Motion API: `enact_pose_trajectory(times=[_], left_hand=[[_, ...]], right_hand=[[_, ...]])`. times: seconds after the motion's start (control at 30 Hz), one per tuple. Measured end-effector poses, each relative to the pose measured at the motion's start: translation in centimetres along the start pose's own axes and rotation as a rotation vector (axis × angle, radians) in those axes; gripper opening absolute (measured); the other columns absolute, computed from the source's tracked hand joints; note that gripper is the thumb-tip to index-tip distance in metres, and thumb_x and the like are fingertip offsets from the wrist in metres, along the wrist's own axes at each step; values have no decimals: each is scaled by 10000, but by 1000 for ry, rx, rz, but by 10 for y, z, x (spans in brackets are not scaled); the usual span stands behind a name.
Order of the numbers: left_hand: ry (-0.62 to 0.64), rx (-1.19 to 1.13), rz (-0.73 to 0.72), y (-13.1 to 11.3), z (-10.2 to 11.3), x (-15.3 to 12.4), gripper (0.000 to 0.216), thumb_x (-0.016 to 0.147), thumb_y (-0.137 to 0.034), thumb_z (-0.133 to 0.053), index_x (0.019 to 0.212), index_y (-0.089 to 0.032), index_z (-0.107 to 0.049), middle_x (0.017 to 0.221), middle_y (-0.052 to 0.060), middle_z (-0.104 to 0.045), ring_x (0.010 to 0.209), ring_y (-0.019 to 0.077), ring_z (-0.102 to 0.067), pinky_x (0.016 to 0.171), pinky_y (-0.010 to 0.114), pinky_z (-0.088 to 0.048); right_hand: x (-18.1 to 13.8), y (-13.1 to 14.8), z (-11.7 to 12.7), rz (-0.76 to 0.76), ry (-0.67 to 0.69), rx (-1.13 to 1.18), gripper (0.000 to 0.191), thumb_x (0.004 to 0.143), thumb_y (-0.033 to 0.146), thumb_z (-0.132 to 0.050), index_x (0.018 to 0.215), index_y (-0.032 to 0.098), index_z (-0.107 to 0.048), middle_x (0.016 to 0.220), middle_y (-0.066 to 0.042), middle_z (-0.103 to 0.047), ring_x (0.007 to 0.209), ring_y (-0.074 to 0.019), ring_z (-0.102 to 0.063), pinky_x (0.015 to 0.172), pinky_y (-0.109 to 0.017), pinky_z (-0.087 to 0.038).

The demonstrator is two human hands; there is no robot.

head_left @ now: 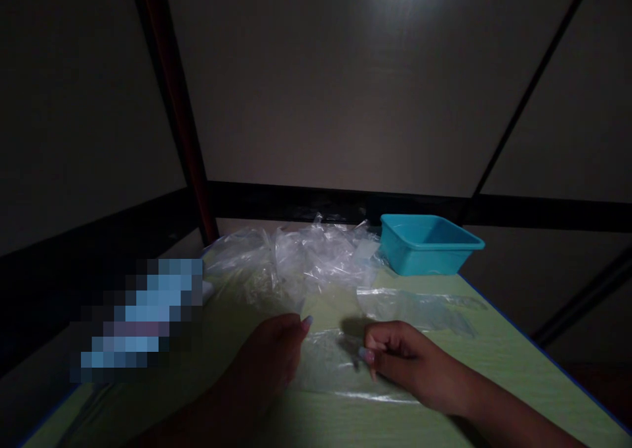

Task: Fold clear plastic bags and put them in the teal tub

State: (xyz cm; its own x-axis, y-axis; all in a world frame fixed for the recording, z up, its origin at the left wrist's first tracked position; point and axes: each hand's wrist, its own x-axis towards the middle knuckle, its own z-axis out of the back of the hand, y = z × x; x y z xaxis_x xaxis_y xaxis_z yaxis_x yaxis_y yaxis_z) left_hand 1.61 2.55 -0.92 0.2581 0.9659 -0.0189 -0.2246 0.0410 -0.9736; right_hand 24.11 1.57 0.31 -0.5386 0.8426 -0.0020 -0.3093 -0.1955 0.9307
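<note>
A clear flat plastic bag (pixel 336 369) lies on the green tabletop between my two hands. My left hand (pixel 276 349) is closed at the bag's left end, its thumb pointing up and right; most of its fingers are in shadow or hidden. Over the bag's right part is my right hand (pixel 399 359), with its fingers curled and thumb pressed against them. Whatever is in that pinch, if anything, I cannot make out. Just beyond the right hand, a second clear plastic bag (pixel 419 309) rests flat on the table.
A loose heap of crumpled clear plastic bags (pixel 320 253) covers the table's far side. To its right stands a turquoise plastic basin (pixel 424 257). A pixelated bluish object (pixel 148 309) lies at the left edge of the green table (pixel 513 375). A pale wall rises behind.
</note>
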Motion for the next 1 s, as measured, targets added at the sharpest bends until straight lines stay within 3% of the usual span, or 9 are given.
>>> enact_pose_trajectory(times=[0.17, 0.3, 0.4, 0.53, 0.7, 1.0], left_hand=[[55, 589, -368, -9, 2, -15, 262, 847, -306, -398, 609, -195, -388, 584, -38, -417, 550, 120, -406, 514, 233, -303], [84, 827, -618, -12, -1, -23, 60, 768, -200, -460, 790, -207, -516, 824, 1, -547, 729, 157, -500, 670, 250, -399], [97, 948, -687, -9, -1, -23, 190, 737, -155, -497, 908, -226, -544, 1035, 22, -547, 919, 197, -493, 828, 298, -404], [-2, 1013, -690, 0, 0, -17, 239, 749, -164, -520, 971, -238, -567, 1155, 39, -499, 1060, 242, -428, 920, 374, -365], [-72, 1019, -615, 4, -3, -11, 184, 731, -129, -516, 848, -235, -611, 1081, 40, -516, 1041, 263, -409, 887, 416, -353], [53, 906, -444, -10, 3, -10, 128, 717, -150, -537, 799, -215, -609, 946, 34, -528, 933, 228, -435, 802, 362, -370]], right_hand=[[0, -2, -3, 21, -11, -26, 307, 849, 368, -511, 633, 152, -477, 574, 53, -384, 539, -76, -321, 496, -206, -244], [-3, 2, -4, 22, -2, -86, 274, 854, 335, -495, 646, 157, -479, 574, 60, -353, 533, -74, -306, 479, -199, -236], [-7, 10, -3, 81, -46, -304, 203, 836, 258, -504, 658, 170, -463, 589, 57, -383, 537, -75, -339, 491, -194, -259], [-10, 16, -3, 195, -94, -636, 46, 808, 157, -499, 813, 179, -539, 752, 1, -537, 661, -112, -479, 600, -215, -345], [-8, 10, -4, 202, -51, -740, 161, 812, 114, -484, 908, 205, -576, 849, -22, -578, 765, -149, -543, 666, -240, -392], [-7, 10, -3, 190, -80, -767, 158, 782, 89, -528, 849, 206, -611, 851, -13, -525, 784, -141, -520, 659, -238, -392]])
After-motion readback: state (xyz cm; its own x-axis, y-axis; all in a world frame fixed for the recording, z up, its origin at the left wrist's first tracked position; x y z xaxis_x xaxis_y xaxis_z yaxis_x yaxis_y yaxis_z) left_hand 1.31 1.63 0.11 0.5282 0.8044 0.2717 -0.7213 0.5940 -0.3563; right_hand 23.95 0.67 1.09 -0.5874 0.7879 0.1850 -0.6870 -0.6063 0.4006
